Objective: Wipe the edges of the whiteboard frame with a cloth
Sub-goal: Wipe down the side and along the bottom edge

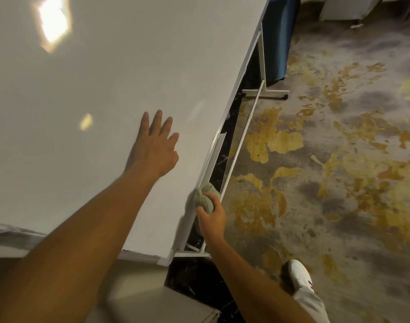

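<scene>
A large whiteboard (106, 78) fills the left and middle of the head view, seen at a steep tilt. Its pale frame edge (234, 89) runs diagonally from top right down to a corner near the bottom centre. My left hand (156, 145) rests flat on the board surface with fingers spread. My right hand (211, 216) grips a bunched grey-green cloth (205, 195) and presses it against the lower frame edge, close to the marker tray (219, 145).
The board stands on a white stand with a long crossbar (243, 134) and a wheeled foot (267, 92). A blue fabric panel (278, 38) stands behind it. Patterned grey and gold carpet (327, 159) covers the right. My white shoe (300, 276) is at the bottom right.
</scene>
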Action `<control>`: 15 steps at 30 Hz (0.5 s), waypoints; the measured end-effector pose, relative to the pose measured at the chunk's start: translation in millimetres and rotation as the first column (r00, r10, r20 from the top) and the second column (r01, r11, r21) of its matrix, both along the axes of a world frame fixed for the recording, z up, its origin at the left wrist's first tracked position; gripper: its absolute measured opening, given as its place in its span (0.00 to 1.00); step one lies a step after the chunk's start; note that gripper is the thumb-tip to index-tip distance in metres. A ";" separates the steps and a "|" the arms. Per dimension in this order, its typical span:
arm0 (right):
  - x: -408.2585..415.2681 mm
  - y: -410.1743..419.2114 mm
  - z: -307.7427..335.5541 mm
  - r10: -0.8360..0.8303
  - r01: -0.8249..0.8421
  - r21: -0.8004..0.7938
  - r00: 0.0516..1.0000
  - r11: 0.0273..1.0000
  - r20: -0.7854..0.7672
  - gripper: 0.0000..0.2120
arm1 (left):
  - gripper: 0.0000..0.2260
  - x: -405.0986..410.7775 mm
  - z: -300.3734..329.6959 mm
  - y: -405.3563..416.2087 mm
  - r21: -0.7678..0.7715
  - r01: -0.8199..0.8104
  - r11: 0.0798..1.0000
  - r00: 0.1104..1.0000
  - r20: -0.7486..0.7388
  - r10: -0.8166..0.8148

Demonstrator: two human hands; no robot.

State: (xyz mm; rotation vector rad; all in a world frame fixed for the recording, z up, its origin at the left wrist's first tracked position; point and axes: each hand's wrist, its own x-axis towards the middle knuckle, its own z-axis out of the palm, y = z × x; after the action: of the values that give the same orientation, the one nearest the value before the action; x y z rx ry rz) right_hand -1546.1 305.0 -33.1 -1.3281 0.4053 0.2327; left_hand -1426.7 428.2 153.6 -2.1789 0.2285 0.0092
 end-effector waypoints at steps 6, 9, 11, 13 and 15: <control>-45.1 29.9 -1.7 0.096 -0.091 0.106 0.994 0.990 -0.043 0.23 | 0.30 -31.5 26.2 22.0 0.039 -0.034 0.999 0.991 0.128 0.029; -63.4 45.9 0.3 0.143 -0.132 0.157 0.988 0.979 -0.062 0.23 | 0.29 -38.7 46.8 36.3 0.010 -0.028 1.000 0.973 0.228 0.025; -73.9 54.3 0.6 0.180 -0.165 0.166 0.981 0.972 -0.077 0.23 | 0.29 -43.2 60.0 47.2 -0.008 -0.029 1.000 0.956 0.293 0.030; -76.9 54.2 -0.4 0.221 -0.208 0.155 0.972 0.966 -0.073 0.22 | 0.30 -48.6 71.5 58.8 0.033 -0.039 0.999 0.932 0.362 0.025; -72.8 45.1 -4.6 0.269 -0.260 0.118 0.961 0.958 -0.070 0.20 | 0.30 -52.3 82.2 68.3 0.079 -0.055 0.995 0.919 0.394 0.019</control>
State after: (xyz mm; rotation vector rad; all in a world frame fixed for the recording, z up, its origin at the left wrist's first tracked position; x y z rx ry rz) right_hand -1618.8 350.1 -37.7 -1.2666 0.2805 0.5301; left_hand -1479.0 496.5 235.8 -2.0449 -0.0431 -0.3886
